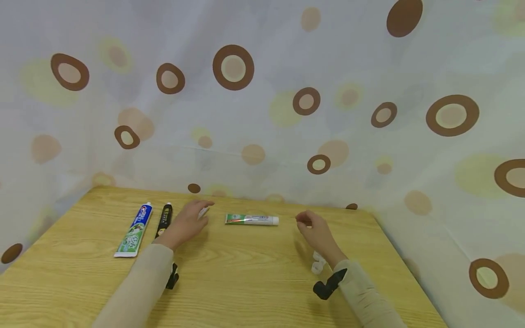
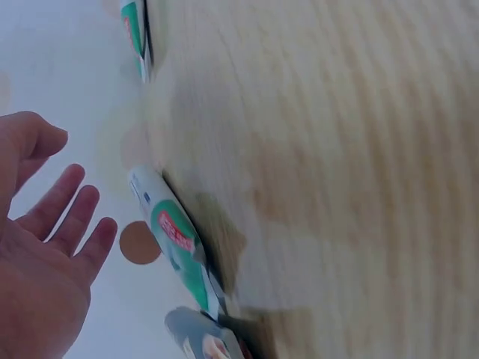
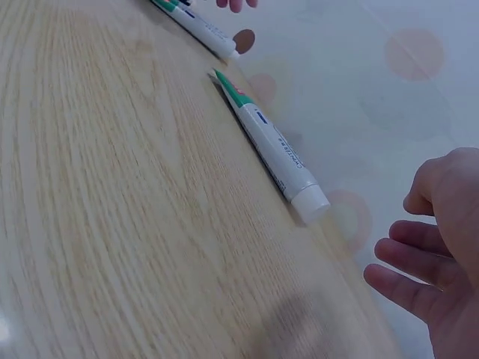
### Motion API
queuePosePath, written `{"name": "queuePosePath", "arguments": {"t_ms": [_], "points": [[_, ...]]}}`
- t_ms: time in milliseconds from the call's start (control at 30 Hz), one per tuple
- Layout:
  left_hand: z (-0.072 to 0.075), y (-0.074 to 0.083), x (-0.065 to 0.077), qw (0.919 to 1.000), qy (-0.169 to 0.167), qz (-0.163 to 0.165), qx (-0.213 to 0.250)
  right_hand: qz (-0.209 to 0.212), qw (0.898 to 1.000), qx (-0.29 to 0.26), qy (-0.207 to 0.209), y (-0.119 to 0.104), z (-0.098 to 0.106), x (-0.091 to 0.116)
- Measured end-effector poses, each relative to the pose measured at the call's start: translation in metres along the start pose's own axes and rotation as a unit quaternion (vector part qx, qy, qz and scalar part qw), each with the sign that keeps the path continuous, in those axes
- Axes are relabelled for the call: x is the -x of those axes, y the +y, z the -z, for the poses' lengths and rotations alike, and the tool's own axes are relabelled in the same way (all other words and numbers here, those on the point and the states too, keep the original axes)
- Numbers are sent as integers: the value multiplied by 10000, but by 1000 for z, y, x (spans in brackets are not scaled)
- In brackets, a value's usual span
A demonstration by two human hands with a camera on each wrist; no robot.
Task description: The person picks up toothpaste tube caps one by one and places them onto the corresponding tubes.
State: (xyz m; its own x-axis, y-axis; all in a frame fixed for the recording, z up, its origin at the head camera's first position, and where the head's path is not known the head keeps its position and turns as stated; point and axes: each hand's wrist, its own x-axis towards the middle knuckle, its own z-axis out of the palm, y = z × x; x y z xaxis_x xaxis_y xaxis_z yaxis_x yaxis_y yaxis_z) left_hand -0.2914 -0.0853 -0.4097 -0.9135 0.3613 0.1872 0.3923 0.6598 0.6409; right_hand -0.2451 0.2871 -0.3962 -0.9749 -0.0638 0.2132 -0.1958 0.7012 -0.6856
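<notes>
A green and white toothpaste tube (image 1: 251, 220) lies crosswise on the table between the hands, its white cap toward the right. Over a second green and white tube (image 2: 176, 232) hovers my left hand (image 1: 188, 223), fingers loosely extended and holding nothing; from the head, the hand covers most of that tube. In the left wrist view the hand (image 2: 49, 239) shows spread fingers. My right hand (image 1: 316, 230) hangs in the air to the right of the crosswise tube, fingers relaxed. In the right wrist view that hand (image 3: 430, 254) is apart from the capped tube (image 3: 281, 157).
On the left, a blue, white and green toothpaste tube (image 1: 134, 232) lies beside a black tube (image 1: 165, 221). A small white object (image 1: 317, 263) shows by the right wrist. A dotted curtain (image 1: 262, 114) hangs behind the wooden table (image 1: 238, 282).
</notes>
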Motion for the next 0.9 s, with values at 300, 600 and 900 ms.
{"name": "queuePosePath", "arguments": {"t_ms": [300, 600, 900], "points": [[6, -7, 18, 9973, 617, 355, -193, -294, 9982, -317, 404, 4, 4, 36], [-9, -15, 23, 9952, 444, 874, -82, -487, 9979, -79, 423, 7, -4, 57], [-11, -18, 17, 9926, 312, 1170, -21, -608, 9944, -313, 802, 13, 6, 63]]}}
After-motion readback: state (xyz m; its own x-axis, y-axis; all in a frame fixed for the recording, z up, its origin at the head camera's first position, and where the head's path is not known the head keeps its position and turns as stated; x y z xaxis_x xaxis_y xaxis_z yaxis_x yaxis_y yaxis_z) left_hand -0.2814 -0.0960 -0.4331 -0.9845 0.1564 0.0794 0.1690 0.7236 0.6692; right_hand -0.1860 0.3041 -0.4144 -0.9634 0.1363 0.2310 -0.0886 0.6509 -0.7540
